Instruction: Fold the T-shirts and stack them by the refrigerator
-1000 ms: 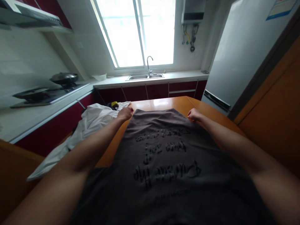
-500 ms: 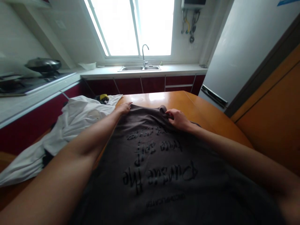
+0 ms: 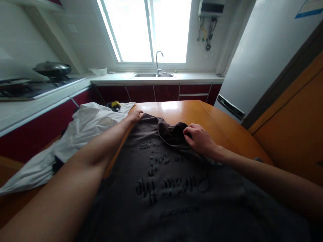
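Note:
A dark grey shirt (image 3: 176,201) with black lettering, upside down in my view, lies spread over the wooden table (image 3: 214,117). My left hand (image 3: 135,116) is closed on the shirt's far left corner. On the far right side, my right hand (image 3: 198,136) pinches the shirt's edge, its fingers bent around the cloth. Between my hands the edge is folded back and sags into a dark hollow. The lower part of the shirt runs toward me and out of view.
White clothing (image 3: 88,124) lies heaped on the table's left side, with a black and yellow item (image 3: 115,105) behind it. Beyond are a sink (image 3: 146,75), a stove (image 3: 37,88) with a lidded pan (image 3: 52,69), and a fridge (image 3: 254,60) at right.
My right hand has moved slightly right and toward me, pulling the shirt's far edge into a fold. My left hand keeps its grip on the corner. The view has shifted slightly.

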### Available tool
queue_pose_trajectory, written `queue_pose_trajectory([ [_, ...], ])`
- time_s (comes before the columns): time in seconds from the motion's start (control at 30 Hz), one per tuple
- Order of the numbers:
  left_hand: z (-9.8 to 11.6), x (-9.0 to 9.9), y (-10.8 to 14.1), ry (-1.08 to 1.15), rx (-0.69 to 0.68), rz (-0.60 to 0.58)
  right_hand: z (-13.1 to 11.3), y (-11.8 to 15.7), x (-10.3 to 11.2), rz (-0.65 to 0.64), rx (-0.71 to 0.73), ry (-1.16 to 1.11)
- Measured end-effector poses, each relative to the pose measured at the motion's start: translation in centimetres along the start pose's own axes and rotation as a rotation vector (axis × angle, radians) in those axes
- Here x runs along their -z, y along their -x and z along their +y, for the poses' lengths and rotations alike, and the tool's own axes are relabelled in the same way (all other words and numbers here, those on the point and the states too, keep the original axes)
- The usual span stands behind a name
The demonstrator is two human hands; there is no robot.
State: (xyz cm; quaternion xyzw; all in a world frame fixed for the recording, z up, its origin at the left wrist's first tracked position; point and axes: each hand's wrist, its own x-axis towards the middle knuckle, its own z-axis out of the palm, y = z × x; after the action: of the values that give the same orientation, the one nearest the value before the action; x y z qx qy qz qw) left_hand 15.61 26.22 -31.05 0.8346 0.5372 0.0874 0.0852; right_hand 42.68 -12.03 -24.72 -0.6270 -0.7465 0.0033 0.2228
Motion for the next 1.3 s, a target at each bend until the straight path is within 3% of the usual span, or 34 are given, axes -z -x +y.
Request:
queue_pose_trajectory([
  [0.1,0.3,-0.2,-0.3,0.027,0.015,0.009,1.3,1.4,-0.3,-0.033,0.06,0.111],
  [0.2,0.9,-0.5,-0.4,0.059,0.014,0.022,2.7,2.5,-1.0,-0.172,0.09,0.2],
  [0.3,1.8,-1.0,-0.4,0.089,0.002,0.042,3.9,2.4,-1.4,-0.314,0.108,0.27],
  [0.37,2.2,-1.3,-0.3,0.131,-0.01,0.056,4.4,2.1,-1.5,-0.331,0.132,0.321],
  [0.5,2.3,-1.0,-0.3,0.281,0.05,0.026,5.1,1.9,-1.3,-0.244,0.15,0.398],
  [0.6,1.6,0.2,-0.3,0.363,0.106,-0.06,6.7,1.0,-0.2,-0.093,0.056,0.319],
  [0.73,0.5,2.5,-0.1,0.477,0.112,-0.249,11.5,-2.7,2.4,0.135,-0.197,0.062],
  [0.8,0.2,3.6,0.1,0.518,0.111,-0.276,14.3,-5.1,3.6,0.181,-0.305,-0.1],
  [0.93,0.1,5.2,0.2,0.59,0.061,-0.154,18.6,-9.1,5.1,0.208,-0.474,-0.482],
  [1.1,0.3,7.3,-0.6,0.689,0.004,0.208,21.8,-12.1,6.0,0.221,-0.613,-0.811],
  [1.2,0.4,7.9,-1.2,0.767,0.046,0.317,23.2,-13.8,5.6,0.297,-0.629,-0.918],
  [1.3,0.3,7.1,-1.4,0.814,0.111,0.36,24.5,-15.2,3.8,0.311,-0.654,-0.891],
])
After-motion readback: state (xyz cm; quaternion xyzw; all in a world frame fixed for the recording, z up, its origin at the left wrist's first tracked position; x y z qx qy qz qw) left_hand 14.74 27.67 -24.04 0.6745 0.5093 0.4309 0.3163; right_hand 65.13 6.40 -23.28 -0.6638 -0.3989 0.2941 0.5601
